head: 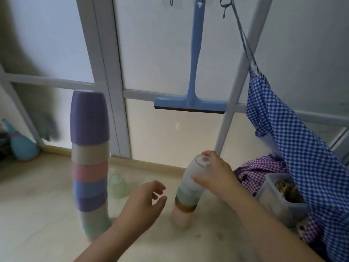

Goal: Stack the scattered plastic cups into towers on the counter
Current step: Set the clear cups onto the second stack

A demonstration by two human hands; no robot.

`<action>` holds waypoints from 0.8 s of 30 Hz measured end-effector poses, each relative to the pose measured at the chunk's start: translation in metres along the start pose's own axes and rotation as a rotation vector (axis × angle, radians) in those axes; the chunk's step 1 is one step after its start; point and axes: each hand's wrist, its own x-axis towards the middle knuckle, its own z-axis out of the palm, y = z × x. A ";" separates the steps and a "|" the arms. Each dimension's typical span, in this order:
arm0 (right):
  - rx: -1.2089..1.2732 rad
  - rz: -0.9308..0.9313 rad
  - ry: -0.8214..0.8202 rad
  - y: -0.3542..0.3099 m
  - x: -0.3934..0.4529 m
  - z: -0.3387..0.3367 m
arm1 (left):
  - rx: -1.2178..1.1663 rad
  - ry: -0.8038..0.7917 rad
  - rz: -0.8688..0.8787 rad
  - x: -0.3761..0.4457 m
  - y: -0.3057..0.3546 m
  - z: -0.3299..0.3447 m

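Note:
A tall tower of upturned cups [90,159] stands at the left, purple on top, then beige, pink, blue, purple and pale green bands. A shorter tower [186,201] stands in the middle: pink at the base, a brown band, green, and a frosted white cup [196,173] on top. My right hand [213,174] grips that white cup from the right side. My left hand [145,201] hovers open just left of the short tower, touching nothing. A single translucent green cup [117,185] sits upturned on the counter behind the two towers.
A blue squeegee [192,72] hangs on the frosted window. Blue checked cloth [294,140] hangs at the right over purple checked cloth [258,173] and a clear plastic container [279,201]. A teal bottle-shaped object [22,146] stands far left.

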 end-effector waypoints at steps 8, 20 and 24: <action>-0.118 -0.229 0.198 -0.013 -0.005 0.008 | 0.087 -0.033 -0.014 -0.009 -0.014 -0.002; -0.130 -0.342 -0.315 -0.037 -0.004 0.131 | 0.222 0.020 -0.145 -0.060 -0.066 -0.030; -0.151 -0.295 -0.408 -0.036 0.013 0.168 | 0.258 0.132 -0.278 -0.084 -0.098 -0.061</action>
